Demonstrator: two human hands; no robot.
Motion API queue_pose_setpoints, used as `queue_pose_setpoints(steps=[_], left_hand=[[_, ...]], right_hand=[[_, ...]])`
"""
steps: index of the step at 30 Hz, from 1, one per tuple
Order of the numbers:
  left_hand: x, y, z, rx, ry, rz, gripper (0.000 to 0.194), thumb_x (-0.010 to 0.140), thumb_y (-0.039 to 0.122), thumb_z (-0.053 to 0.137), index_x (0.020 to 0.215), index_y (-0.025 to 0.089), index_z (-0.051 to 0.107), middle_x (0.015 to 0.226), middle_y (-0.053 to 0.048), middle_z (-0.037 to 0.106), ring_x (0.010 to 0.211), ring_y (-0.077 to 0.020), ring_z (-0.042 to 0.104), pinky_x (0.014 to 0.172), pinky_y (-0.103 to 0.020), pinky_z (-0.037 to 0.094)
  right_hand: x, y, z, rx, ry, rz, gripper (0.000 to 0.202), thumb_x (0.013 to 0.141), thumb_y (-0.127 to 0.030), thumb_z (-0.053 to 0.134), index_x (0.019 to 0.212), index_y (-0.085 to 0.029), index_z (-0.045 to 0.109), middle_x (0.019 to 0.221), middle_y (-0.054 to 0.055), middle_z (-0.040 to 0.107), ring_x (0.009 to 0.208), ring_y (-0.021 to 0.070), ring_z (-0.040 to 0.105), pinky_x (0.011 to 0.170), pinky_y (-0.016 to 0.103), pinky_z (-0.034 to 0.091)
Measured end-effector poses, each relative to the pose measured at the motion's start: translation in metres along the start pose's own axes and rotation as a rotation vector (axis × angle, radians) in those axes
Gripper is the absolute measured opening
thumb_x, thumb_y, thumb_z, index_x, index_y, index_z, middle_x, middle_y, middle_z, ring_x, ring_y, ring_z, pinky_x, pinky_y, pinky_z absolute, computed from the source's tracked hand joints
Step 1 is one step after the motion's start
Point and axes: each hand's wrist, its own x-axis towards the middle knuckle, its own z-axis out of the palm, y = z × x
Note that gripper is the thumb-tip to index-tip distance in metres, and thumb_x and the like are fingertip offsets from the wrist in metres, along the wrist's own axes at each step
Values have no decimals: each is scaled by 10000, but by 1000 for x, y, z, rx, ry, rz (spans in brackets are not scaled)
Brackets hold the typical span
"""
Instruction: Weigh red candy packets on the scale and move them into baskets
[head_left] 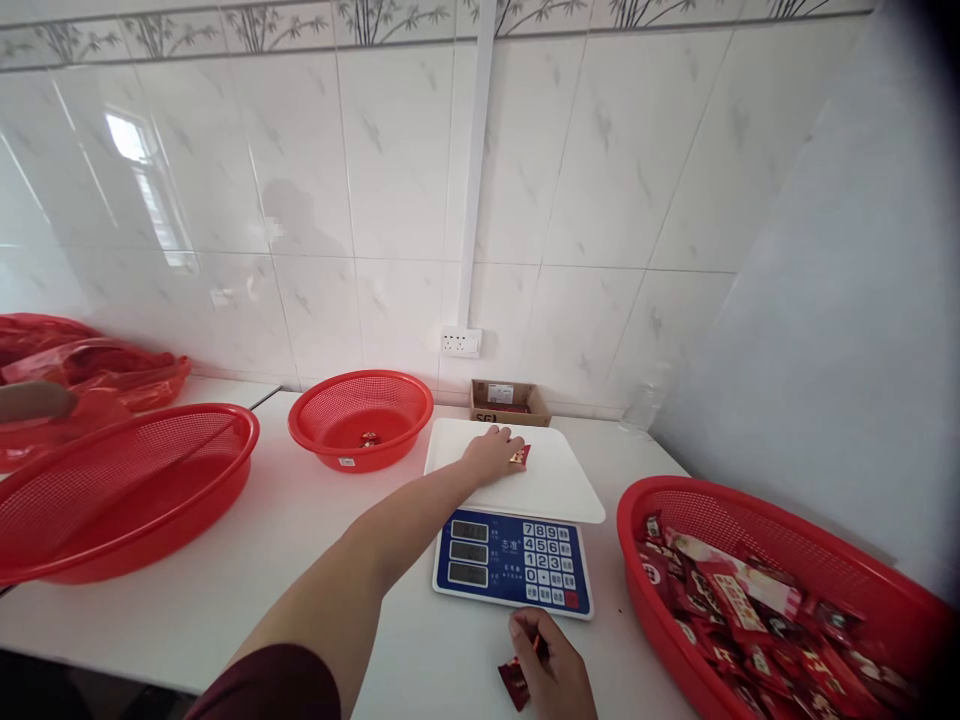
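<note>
My left hand [491, 456] reaches over the white pan [555, 490] of a digital scale [517, 560], its fingers closed on a small red snack packet [523, 457]. Below the keypad, at the scale's front edge, my right hand [553, 668] pinches a dark red snack packet [514, 684]. On the right, a big red basket [637, 560] holds many red and pink packets [735, 600]. Behind and left of the scale, a round red basket [322, 440] has a few small packets [368, 439] at its bottom. The scale's display digits are too faint to read.
A small cardboard box [484, 405] and a wall socket [461, 342] are behind the scale. A clear plastic jar [646, 400] stands at the back right. Another red basket [150, 500] is at left, near red plastic bags [112, 365] and part of another person's arm [34, 400].
</note>
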Motion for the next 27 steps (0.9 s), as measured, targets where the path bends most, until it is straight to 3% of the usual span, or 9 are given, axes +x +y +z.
queue_pose_setpoints(steps=[5, 8, 12, 17, 20, 23, 27], left_hand=[[3, -5, -5, -6, 90, -92, 296, 858, 398, 513, 1100, 228, 494, 1034, -56, 554, 970, -213, 530, 712, -267, 454], [3, -17, -20, -22, 146, -172, 309, 879, 414, 473, 1126, 228, 465, 1050, -45, 561, 936, -197, 555, 698, -253, 445], [-3, -54, -53, -21, 192, -325, 355, 903, 450, 399, 1180, 229, 423, 1087, -69, 549, 911, -208, 569, 673, -262, 434], [-35, -115, -85, 17, 183, -550, 384, 914, 438, 354, 1226, 217, 385, 1140, -112, 524, 977, -257, 539, 714, -313, 427], [-61, -137, -87, 42, 146, -629, 457, 889, 461, 392, 1270, 211, 352, 1204, -134, 496, 1109, -306, 450, 829, -381, 384], [-85, -146, -78, 31, 79, -661, 491, 854, 493, 451, 1261, 222, 394, 1247, -131, 481, 1170, -326, 393, 880, -415, 351], [-112, -151, -67, -56, -41, -713, 425, 842, 526, 472, 1074, 180, 558, 962, -75, 628, 847, -214, 599, 723, -351, 460]], right_hand=[[1, 5, 1, -2, 16, -11, 361, 685, -564, 533, 696, -207, 586, 556, -32, 505, 501, 128, 490, 477, 206, 425], [3, 3, -2, -41, -19, -5, 369, 691, -569, 521, 701, -207, 591, 556, -28, 520, 514, 135, 515, 499, 209, 442], [2, -2, -5, -66, -94, 13, 338, 704, -535, 517, 721, -205, 590, 579, -24, 537, 538, 143, 538, 529, 216, 456], [0, -3, -2, -3, -23, 34, 343, 694, -550, 515, 713, -215, 588, 554, -30, 516, 515, 143, 515, 481, 219, 444], [1, -1, -3, -35, -64, 39, 378, 693, -577, 501, 735, -214, 595, 572, -22, 532, 527, 149, 520, 493, 230, 449], [3, 0, -7, -85, -113, 48, 404, 696, -591, 488, 761, -207, 598, 594, -15, 549, 549, 155, 535, 527, 240, 457], [4, 1, -8, -127, -112, 57, 383, 695, -573, 507, 763, -208, 605, 623, -5, 589, 556, 154, 544, 533, 238, 460]])
